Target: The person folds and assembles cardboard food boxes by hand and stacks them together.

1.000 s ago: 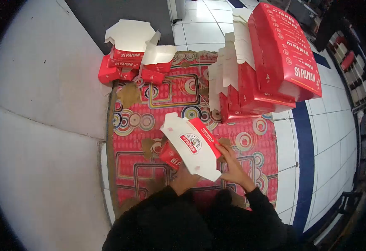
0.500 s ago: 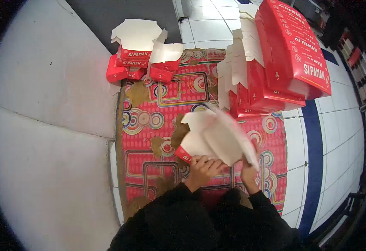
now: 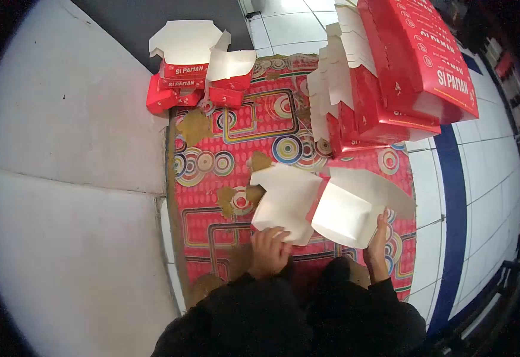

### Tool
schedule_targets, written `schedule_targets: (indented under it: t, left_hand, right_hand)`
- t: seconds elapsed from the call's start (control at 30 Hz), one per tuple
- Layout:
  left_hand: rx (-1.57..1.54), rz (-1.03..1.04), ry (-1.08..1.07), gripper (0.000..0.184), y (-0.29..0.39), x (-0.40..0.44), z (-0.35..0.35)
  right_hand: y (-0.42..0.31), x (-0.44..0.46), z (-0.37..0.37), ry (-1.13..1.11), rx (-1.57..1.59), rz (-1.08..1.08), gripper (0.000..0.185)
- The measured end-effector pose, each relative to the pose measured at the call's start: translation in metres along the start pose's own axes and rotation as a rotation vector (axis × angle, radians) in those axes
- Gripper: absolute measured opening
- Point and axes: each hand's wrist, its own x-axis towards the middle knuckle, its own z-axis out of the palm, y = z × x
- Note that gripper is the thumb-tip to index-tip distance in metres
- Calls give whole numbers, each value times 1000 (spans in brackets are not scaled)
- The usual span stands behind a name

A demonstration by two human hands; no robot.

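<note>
A paper food box [image 3: 344,211], white inside with red showing at its fold, is spread open low over the mat in front of me. Its lid half lies to the left and its deeper tray half to the right. My left hand [image 3: 270,251] has its fingers curled over the near edge of the lid half. At the right side of the tray half, my right hand [image 3: 379,244] grips the wall, with part of its fingers hidden behind the cardboard.
Nested red box stacks [image 3: 417,65] stand at the far right of the worn patterned mat [image 3: 254,128]. Several folded boxes [image 3: 182,74] with raised white lids sit at the far left. A white panel [image 3: 75,178] borders the left side; white floor tiles [image 3: 486,178] run along the right.
The food box has opened out wider, its tray half swinging right and its white inside now facing up. My right hand has moved right with it, and my left hand has shifted slightly left and down.
</note>
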Motion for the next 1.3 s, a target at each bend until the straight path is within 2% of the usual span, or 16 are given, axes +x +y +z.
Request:
schedule_targets:
  t: [0.03, 0.07, 0.13, 0.2, 0.27, 0.3, 0.37, 0.43, 0.6, 0.7, 0.8, 0.83, 0.97, 1.03, 1.17, 1.3]
  left_hand:
    - [-29, -135, -44, 33, -7, -4, -8]
    - [-19, -135, -45, 33, -13, -5, -10]
    - [118, -422, 182, 44, -26, 4, -16]
    - [148, -474, 155, 46, -48, 6, -11]
    - [-527, -734, -3, 56, -98, -13, 25]
    - [-529, -736, 7, 56, -103, -17, 32]
    - [-669, -842, -168, 55, -110, -22, 39]
    - [-716, -858, -145, 52, -89, -11, 33]
    - [-919, -753, 5, 52, -52, -3, 57]
    - [-866, -707, -8, 53, -38, 3, 64]
    - [-806, -701, -93, 56, -48, -7, 73]
    - [-776, -766, -115, 55, -40, -5, 65]
    - [-633, -852, -194, 53, -36, 2, 53]
    - [-610, -821, -178, 52, -40, -5, 60]
    - [-515, -773, -183, 50, -34, 1, 53]
    - [-593, -781, -231, 49, -31, 2, 57]
  right_hand:
    - [0, 0, -1, 8, -3, -19, 66]
    - [1, 0, -2, 12, -6, -38, 67]
    - [-3, -3, 7, -15, -22, -94, 65]
    - [-23, -12, 20, -57, -108, -65, 63]
    - [-19, -10, 17, -97, -101, -68, 61]
    - [-11, -5, 10, -118, -112, -86, 60]
    - [-12, -3, 12, -145, -119, -108, 58]
    - [-30, -17, 30, -90, -132, -114, 43]
    - [-30, -26, 22, -142, 233, -27, 45]
    - [-20, -23, 8, -117, 159, 111, 46]
    - [-39, -34, 30, -242, -225, -123, 44]
    - [-38, -36, 34, -178, -312, -148, 44]
    - [-29, -34, 34, -133, -317, -139, 44]
    - [-29, -34, 39, -39, -351, -162, 46]
    - [-40, -35, 44, -39, -408, -210, 42]
    - [-40, -35, 40, -67, -417, -166, 45]
